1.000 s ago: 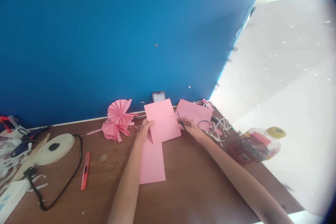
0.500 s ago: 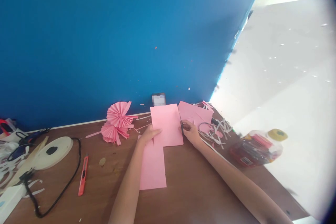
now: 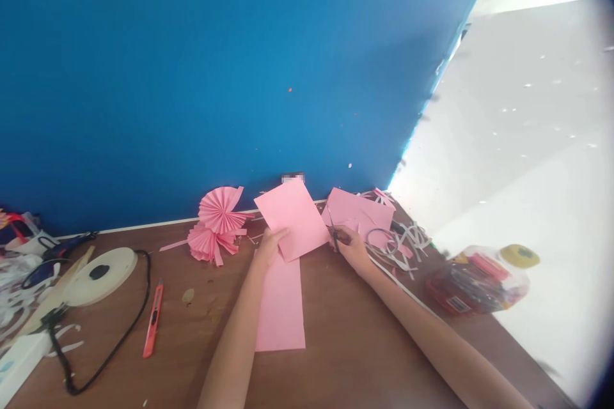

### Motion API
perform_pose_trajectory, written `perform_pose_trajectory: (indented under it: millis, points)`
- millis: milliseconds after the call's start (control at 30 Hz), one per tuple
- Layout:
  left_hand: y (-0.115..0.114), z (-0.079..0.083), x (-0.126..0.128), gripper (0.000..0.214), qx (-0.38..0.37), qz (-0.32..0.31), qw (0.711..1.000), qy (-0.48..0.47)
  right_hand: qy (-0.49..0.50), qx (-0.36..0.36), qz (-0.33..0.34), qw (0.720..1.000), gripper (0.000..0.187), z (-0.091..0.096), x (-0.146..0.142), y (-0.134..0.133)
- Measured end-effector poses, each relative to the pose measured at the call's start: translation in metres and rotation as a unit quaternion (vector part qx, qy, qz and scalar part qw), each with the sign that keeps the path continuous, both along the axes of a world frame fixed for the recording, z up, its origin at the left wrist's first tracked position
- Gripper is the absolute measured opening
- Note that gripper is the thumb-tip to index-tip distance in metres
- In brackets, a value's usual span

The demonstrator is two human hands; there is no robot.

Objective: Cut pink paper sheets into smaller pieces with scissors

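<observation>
Raised over the table is a sheet of pink paper (image 3: 298, 220), tilted, with my left hand (image 3: 269, 248) pinching its lower left edge, thumb on top. My right hand (image 3: 350, 248) is closed around a pair of scissors (image 3: 334, 235) whose blades point up and away, close to the sheet's right corner. Whether the blades touch the paper I cannot tell. Beneath the sheet and my left hand lies a longer pink paper piece (image 3: 281, 310) flat on the table.
Pleated pink paper fans (image 3: 221, 211) lie at the back left. More pink paper (image 3: 362, 214) and white strips (image 3: 415, 239) lie at the back right. A red cutter knife (image 3: 153, 319), a black cable (image 3: 129, 348) and a pale disc (image 3: 118, 275) are leftward; a plastic jar (image 3: 474, 281) stands right.
The pink sheet has turned in my left hand, from upright to slanted, and its right edge has come away from the scissors' length. My right hand keeps the scissors in nearly the same place.
</observation>
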State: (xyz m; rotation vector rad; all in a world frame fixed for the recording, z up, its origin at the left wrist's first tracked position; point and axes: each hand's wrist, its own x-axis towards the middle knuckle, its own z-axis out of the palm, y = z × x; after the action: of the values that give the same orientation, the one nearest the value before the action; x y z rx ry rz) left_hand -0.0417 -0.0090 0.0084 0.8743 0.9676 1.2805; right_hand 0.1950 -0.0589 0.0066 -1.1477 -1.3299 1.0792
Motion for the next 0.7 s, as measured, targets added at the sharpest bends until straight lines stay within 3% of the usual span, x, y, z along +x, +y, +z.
perform_pose_trajectory:
  millis: [133,333,700]
  points:
    - [-0.0017,-0.0012,0.0000,0.055,0.005,-0.006,1.000,0.014,0.002,-0.009,0.017,1.000,0.037,0.0010,-0.0008,-0.0002]
    - [-0.0056,-0.0030,-0.0016,0.066,0.035,-0.067,0.996,0.051,0.011,-0.012,0.011,1.000,0.037,0.0003,-0.0002,0.0002]
    - [0.0014,-0.0041,-0.0023,0.060,0.011,0.052,0.997,0.051,0.025,-0.019,0.029,0.999,0.037,0.0060,0.0044,-0.0021]
